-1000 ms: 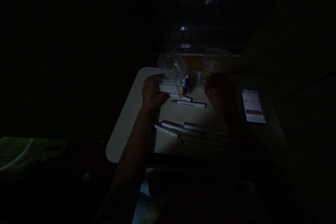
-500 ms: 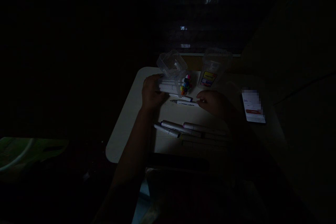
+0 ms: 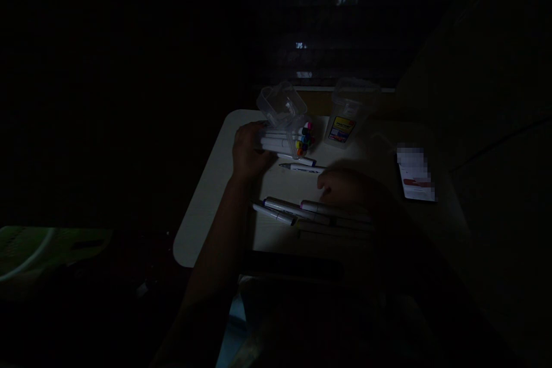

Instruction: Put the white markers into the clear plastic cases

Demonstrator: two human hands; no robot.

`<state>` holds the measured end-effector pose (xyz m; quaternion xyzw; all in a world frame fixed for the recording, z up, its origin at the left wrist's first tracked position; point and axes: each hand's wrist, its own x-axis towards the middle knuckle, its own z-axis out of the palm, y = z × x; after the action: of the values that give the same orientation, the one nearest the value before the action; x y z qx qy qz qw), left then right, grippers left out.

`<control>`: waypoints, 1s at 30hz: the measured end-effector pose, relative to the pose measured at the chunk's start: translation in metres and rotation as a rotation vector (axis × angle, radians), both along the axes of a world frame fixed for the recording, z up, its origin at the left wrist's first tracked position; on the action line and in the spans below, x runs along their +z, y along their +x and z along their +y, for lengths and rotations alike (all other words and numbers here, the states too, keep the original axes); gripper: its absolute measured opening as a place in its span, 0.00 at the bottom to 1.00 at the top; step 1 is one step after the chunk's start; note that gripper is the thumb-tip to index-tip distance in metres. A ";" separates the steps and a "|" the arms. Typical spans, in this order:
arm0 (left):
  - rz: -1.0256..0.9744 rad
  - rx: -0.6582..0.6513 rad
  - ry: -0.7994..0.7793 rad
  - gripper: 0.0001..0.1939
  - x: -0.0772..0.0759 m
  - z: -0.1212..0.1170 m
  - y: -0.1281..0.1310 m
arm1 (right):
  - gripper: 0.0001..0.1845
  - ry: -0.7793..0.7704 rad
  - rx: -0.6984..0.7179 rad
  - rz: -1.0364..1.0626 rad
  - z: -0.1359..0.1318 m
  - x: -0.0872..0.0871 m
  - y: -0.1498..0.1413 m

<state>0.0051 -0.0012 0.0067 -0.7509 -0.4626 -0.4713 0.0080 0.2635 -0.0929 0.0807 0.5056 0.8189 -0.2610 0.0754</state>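
Observation:
My left hand [image 3: 248,152] is closed around a clear plastic marker case [image 3: 287,132] lying on its side. White markers with multicoloured ends [image 3: 305,137] fill it, their ends facing right. Its lid [image 3: 282,102] is swung open at the back. In front of the case lie a capped marker [image 3: 308,161] and an uncapped marker [image 3: 302,167] with its tip pointing left. My right hand [image 3: 342,187] hovers just above a row of loose markers [image 3: 297,211] nearer me. Its thumb and fingers look slightly apart, with nothing seen between them; shadow hides part of it.
A second clear container [image 3: 342,126] with a yellow and blue label stands upright at the back of the white table [image 3: 207,195]. A lit phone [image 3: 416,175] lies to the right. The surroundings are very dark, and a green object [image 3: 52,247] shows at lower left.
My right hand has moved from beside the uncapped marker down toward me, over the loose markers. My left hand stays on the case.

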 end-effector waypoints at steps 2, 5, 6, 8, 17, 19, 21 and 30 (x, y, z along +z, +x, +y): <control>-0.010 0.001 0.010 0.31 0.000 0.000 0.001 | 0.16 0.006 0.087 0.029 -0.004 -0.002 -0.010; -0.006 0.021 0.007 0.31 0.000 0.000 0.001 | 0.15 0.030 0.175 0.009 -0.008 -0.005 -0.023; -0.003 0.021 0.006 0.31 0.000 0.000 0.001 | 0.14 0.040 0.191 -0.005 -0.008 -0.006 -0.027; 0.002 0.020 0.006 0.31 0.000 0.000 0.001 | 0.12 0.061 0.220 -0.032 -0.009 -0.007 -0.032; 0.003 0.016 0.007 0.30 0.001 -0.002 0.002 | 0.12 0.127 0.165 -0.018 -0.010 -0.010 -0.035; 0.014 0.038 -0.001 0.30 0.001 -0.002 0.002 | 0.14 0.162 0.161 -0.002 -0.009 -0.011 -0.033; 0.017 0.051 -0.005 0.30 0.001 -0.001 0.002 | 0.15 0.201 0.148 0.031 -0.008 -0.010 -0.030; -0.014 0.017 -0.010 0.31 0.001 -0.004 0.003 | 0.16 0.362 -0.017 0.236 -0.005 0.027 -0.006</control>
<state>0.0080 -0.0054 0.0079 -0.7437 -0.4713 -0.4741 0.0053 0.2580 -0.0977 0.1080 0.4837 0.8512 -0.1675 -0.1154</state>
